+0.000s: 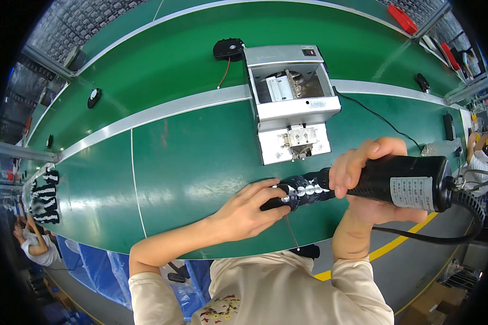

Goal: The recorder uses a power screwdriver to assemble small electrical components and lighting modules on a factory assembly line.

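Note:
My right hand [358,176] is wrapped round a thick black electric screwdriver [404,179] with a pale label and a cable at its rear. The tool lies nearly level, its front end pointing left. My left hand [250,212] is closed on a small black housing [276,201] near the bench's front edge. A thin red wire [292,233] hangs below it. Between my hands is a dark section with a row of bright silvery spots [309,190]; I cannot tell where the housing ends and the tool begins. The screwdriver's tip is hidden.
Ahead stands a silver box-shaped screw feeder [298,114]. A black part [229,50] with a red wire lies beyond the metal rail [162,119]. Black parts [45,197] are grouped at the far left. A black cord [377,114] trails right. Other people work at both sides.

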`<action>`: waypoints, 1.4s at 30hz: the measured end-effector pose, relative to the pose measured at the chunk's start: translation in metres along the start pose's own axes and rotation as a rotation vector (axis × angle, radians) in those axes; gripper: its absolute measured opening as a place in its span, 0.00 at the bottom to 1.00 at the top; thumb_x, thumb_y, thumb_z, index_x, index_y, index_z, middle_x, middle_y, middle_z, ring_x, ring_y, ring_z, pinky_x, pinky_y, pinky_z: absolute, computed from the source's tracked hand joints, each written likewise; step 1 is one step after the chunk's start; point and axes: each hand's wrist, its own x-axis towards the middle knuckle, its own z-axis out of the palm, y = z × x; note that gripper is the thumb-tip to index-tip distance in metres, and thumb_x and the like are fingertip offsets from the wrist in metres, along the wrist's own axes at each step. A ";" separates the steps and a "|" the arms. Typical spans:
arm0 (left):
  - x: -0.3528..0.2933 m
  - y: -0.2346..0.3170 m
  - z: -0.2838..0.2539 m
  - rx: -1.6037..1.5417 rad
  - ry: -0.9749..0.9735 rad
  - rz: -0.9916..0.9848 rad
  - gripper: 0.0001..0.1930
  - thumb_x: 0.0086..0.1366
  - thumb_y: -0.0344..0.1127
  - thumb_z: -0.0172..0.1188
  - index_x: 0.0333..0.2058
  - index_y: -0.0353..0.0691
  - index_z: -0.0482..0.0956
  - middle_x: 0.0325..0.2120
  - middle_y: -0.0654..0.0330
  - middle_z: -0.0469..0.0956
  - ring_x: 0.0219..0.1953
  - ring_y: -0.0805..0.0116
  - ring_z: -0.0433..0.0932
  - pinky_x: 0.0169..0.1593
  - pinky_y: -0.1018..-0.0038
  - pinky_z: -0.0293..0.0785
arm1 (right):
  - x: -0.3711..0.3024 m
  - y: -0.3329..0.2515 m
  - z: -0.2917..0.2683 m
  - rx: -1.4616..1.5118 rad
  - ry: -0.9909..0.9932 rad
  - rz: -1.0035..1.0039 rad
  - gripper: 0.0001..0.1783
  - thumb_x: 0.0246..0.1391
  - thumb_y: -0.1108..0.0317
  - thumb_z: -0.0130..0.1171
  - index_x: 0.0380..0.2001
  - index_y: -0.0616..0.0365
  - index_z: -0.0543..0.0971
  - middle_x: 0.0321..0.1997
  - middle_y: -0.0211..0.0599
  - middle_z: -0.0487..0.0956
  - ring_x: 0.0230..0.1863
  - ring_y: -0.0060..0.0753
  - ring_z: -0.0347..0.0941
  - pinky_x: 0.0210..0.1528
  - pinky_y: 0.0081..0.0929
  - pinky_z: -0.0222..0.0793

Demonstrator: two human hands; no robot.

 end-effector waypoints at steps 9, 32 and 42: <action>0.007 0.005 0.003 0.099 -0.049 -0.029 0.18 0.51 0.31 0.68 0.43 0.49 0.85 0.51 0.56 0.73 0.57 0.51 0.71 0.51 0.62 0.77 | 0.001 -0.001 -0.001 0.047 -0.023 0.029 0.57 0.41 0.16 0.52 0.50 0.63 0.66 0.25 0.39 0.72 0.17 0.32 0.70 0.21 0.31 0.68; -0.004 -0.005 0.008 -0.029 0.024 -0.053 0.05 0.58 0.34 0.68 0.32 0.46 0.81 0.48 0.55 0.72 0.55 0.47 0.74 0.50 0.56 0.75 | 0.047 0.024 0.009 0.084 -0.062 -0.010 0.61 0.36 0.13 0.52 0.55 0.62 0.68 0.28 0.41 0.75 0.17 0.34 0.70 0.18 0.35 0.66; -0.012 -0.009 0.012 -0.001 0.057 -0.012 0.10 0.54 0.33 0.68 0.37 0.47 0.84 0.47 0.55 0.74 0.55 0.48 0.74 0.52 0.57 0.74 | 0.014 0.011 0.019 0.127 -0.084 0.043 0.55 0.45 0.21 0.55 0.54 0.64 0.67 0.30 0.45 0.74 0.20 0.38 0.72 0.19 0.35 0.67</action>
